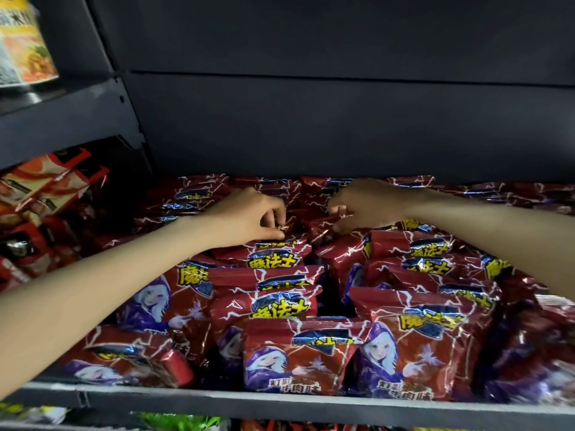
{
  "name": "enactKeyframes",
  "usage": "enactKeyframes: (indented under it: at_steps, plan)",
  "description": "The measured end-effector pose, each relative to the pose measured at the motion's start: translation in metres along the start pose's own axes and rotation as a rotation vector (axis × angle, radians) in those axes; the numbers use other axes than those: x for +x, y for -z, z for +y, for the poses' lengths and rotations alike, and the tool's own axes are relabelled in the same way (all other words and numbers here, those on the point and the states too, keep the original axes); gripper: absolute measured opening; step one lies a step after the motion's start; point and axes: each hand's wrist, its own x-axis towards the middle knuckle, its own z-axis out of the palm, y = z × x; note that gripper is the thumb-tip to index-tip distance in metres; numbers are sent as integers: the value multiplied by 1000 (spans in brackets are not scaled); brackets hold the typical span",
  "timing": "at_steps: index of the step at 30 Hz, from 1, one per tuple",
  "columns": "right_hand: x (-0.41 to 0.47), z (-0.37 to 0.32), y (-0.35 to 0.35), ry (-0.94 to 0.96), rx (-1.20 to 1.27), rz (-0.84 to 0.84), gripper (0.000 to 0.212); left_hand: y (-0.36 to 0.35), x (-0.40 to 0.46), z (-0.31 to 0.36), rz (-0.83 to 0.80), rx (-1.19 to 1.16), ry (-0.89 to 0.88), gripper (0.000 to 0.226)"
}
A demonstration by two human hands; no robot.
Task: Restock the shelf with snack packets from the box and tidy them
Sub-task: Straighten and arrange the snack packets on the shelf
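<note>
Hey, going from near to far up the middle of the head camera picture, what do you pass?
Grey shelf edge → front red snack packet → rows of the same red packets → left hand and right hand pinching a packet → dark back panel.

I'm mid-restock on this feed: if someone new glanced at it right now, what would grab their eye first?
Probably the mass of red snack packets crowding the shelf from its front lip to the dark back panel, each printed with a purple-hooded figure. Next, both bare arms reaching to the rear rows, where the left hand and the right hand each pinch a packet edge near the middle.
</note>
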Motion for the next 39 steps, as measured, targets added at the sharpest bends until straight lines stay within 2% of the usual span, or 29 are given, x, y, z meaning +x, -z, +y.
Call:
enactKeyframes:
  at_steps: [3, 5, 10, 12, 14, 16, 19, 23, 26, 35, 37, 39]
  plan:
    - [2, -8, -5, -38, 61, 112, 39, 2, -2, 2, -7, -20, 31, 22]
    - [2, -13, -8, -39, 61, 126, 42, 3, -1, 3, -26, 16, 22, 24]
    - [-2, -16, -6, -72, 45, -12, 58, 4, -3, 4, -121, 59, -32, 23]
    - [-1, -19, -5, -77, -17, -76, 70, 4, -3, 5, -118, 68, -46, 21]
    - [3, -24, -8, -64, -83, -95, 73, 5, -3, 7, -110, 80, -47, 22]
    - [5, -28, -10, -51, -102, -60, 71, 5, -3, 8, -112, 66, -43, 23]
    - [4, -28, -12, -115, -88, 50, 81, 6, -3, 8, -122, 19, -51, 18]
    - [3, -31, -14, -172, -101, 181, 66, 4, -2, 5, -96, 4, -87, 10]
    - [3, -38, -14, -165, -159, 200, 66, -1, 2, 3, -27, 25, -98, 7]
    - [9, -41, -24, -171, -256, 152, 69, -5, 17, 10, 146, 177, -186, 41]
    - [10, -38, -23, -168, -184, 133, 72, -6, 22, 16, 145, 203, -214, 38]
    - [1, -27, -17, -138, 48, 136, 67, -9, 27, 19, 130, 227, -207, 31]
